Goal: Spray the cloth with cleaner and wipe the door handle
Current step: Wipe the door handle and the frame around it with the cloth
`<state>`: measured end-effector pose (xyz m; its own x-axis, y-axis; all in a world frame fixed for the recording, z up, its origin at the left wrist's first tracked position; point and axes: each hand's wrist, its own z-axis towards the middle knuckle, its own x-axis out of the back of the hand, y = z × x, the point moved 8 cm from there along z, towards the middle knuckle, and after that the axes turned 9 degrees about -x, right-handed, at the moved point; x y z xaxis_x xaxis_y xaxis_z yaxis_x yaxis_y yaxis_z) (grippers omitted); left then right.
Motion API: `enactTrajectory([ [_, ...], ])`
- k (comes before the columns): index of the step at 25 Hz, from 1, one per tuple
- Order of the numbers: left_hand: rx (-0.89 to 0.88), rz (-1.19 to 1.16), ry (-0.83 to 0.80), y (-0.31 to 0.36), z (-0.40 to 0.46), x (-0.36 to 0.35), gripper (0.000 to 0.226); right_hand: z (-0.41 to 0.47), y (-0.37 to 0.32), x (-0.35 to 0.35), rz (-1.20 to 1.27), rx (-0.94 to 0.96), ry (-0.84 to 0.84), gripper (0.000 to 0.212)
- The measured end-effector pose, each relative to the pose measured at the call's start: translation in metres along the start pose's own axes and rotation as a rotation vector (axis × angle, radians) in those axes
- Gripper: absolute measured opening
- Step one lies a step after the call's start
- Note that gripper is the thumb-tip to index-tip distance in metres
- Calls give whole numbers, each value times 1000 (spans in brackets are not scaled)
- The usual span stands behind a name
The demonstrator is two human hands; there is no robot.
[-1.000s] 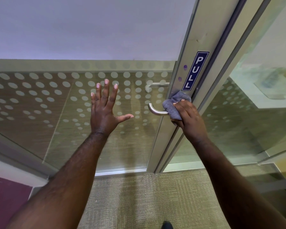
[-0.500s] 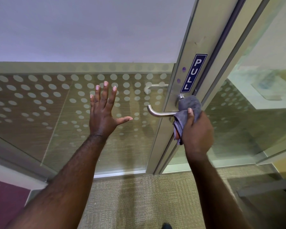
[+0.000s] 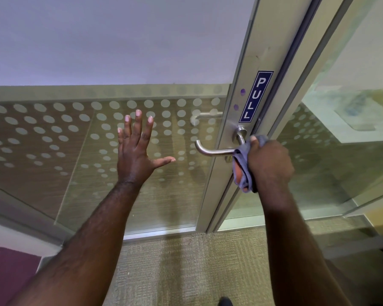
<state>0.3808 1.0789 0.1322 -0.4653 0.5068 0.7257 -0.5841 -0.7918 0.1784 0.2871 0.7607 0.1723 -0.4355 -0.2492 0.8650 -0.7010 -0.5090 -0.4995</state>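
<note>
- Door handle (image 3: 217, 150) jutting from metal door frame (image 3: 221, 173), under PULL sign (image 3: 255, 97).
- Left hand (image 3: 135, 155) spreading open, empty, bracing toward dotted glass (image 3: 53, 140).
- Right hand (image 3: 269, 163) clamping grey cloth (image 3: 243, 171) against handle's base, likely wiping.

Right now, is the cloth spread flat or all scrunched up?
Scrunched up: the cloth is bunched in the right hand against the door handle.

Glass wall (image 3: 53, 151) with frosted dots, pale lavender frosted band (image 3: 108, 40) above, beige carpet (image 3: 175, 268), metal door frame (image 3: 250, 69), blue PULL sign (image 3: 255, 97)
</note>
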Motion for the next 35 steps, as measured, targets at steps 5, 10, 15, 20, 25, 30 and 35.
enactTrajectory([
  [5, 6, 4, 2, -1, 0, -1, 116, 11, -51, -39, -21, 42, -228, 72],
  [10, -9, 1, 4, -2, 0, 0, 109, 2, -39, -47, -82, 16, -141, 71],
  [15, -22, -3, -1, -3, -1, 0, 108, -6, -41, -57, 30, -91, -150, 79],
  [20, -31, -21, 0, -2, -1, 1, 108, 9, -42, -64, 63, -208, -255, 62],
  [25, -34, -15, 4, -3, -1, -2, 109, -6, -47, -64, 78, -202, -149, 61],
  [30, -51, -18, 12, -4, -2, -4, 109, -29, -42, -66, 13, -33, -102, 80],
  [35, -40, -22, 5, -5, -2, -6, 109, -44, -40, -62, 75, 136, -20, 82],
])
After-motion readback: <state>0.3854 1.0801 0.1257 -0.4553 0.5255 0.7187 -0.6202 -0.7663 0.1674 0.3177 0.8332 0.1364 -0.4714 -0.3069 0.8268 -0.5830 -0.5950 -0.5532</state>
